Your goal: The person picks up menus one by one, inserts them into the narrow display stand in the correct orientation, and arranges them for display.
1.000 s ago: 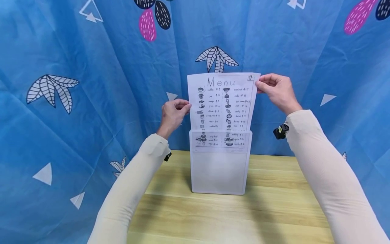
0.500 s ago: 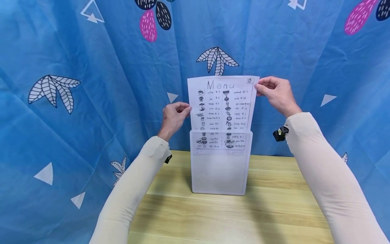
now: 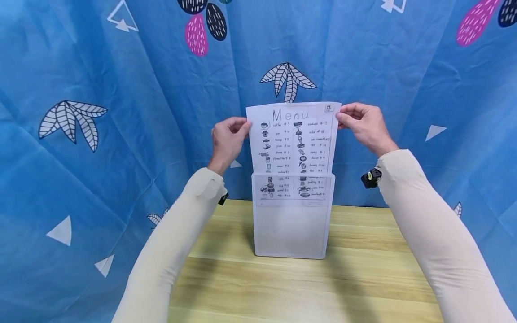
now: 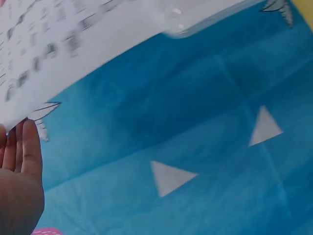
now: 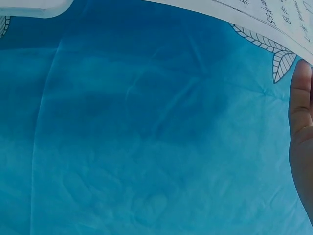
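A white paper menu (image 3: 282, 148) with handwritten items and small drawings stands upright, its lower part inside a clear plastic sign holder (image 3: 290, 231). Through the holder's front the menu's bottom edge shows, well above the holder's base. My left hand (image 3: 227, 142) pinches the sheet's left edge near the top corner; in the left wrist view the same hand (image 4: 22, 191) is at the paper's edge. Close to the top right corner, my right hand (image 3: 367, 128) pinches the right edge. The right wrist view has only part of that hand (image 5: 301, 122).
The holder stands on a light wood-grain table (image 3: 282, 291). Close behind and to the left hangs a blue patterned curtain (image 3: 133, 103). Small black devices, such as the right one (image 3: 370, 178), sit at both wrists.
The menu has slid down a little into the holder. My left hand has moved up along the left edge toward the top corner. My right hand has come down slightly with the sheet.
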Motion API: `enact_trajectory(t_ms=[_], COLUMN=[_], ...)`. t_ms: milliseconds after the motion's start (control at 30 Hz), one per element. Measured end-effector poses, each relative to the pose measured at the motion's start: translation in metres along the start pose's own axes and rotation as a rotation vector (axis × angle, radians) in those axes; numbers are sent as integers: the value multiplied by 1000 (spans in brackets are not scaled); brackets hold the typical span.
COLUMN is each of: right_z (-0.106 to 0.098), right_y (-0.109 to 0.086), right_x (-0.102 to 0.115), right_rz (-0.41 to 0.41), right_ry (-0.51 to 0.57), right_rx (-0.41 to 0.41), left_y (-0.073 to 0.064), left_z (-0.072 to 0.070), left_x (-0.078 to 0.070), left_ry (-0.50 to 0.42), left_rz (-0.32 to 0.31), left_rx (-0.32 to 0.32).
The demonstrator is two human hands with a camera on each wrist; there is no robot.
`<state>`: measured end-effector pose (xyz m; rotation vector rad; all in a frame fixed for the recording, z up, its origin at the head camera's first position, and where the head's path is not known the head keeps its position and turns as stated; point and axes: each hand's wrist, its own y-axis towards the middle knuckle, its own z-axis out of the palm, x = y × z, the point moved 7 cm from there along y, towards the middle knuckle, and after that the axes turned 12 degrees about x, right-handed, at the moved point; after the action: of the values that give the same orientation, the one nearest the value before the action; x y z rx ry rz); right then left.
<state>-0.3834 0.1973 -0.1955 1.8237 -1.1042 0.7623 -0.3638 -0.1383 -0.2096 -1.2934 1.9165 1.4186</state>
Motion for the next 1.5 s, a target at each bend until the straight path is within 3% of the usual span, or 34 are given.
enact_trajectory(t_ms=[133, 233, 667, 1500], right_z=[1, 2, -2, -4], right_y=[0, 0, 7, 1], right_x=[0, 0, 18, 6], right_rz=[-10, -2, -12, 13], right_ry=[-4, -1, 65, 12], right_rx=[1, 8, -19, -20], left_y=[6, 6, 4, 5], left_z=[-7, -8, -10, -2], left_x=[-17, -21, -17, -14], left_ry=[-44, -55, -64, -73], left_rz=[56, 67, 66, 70], left_rx=[-36, -42, -64, -49])
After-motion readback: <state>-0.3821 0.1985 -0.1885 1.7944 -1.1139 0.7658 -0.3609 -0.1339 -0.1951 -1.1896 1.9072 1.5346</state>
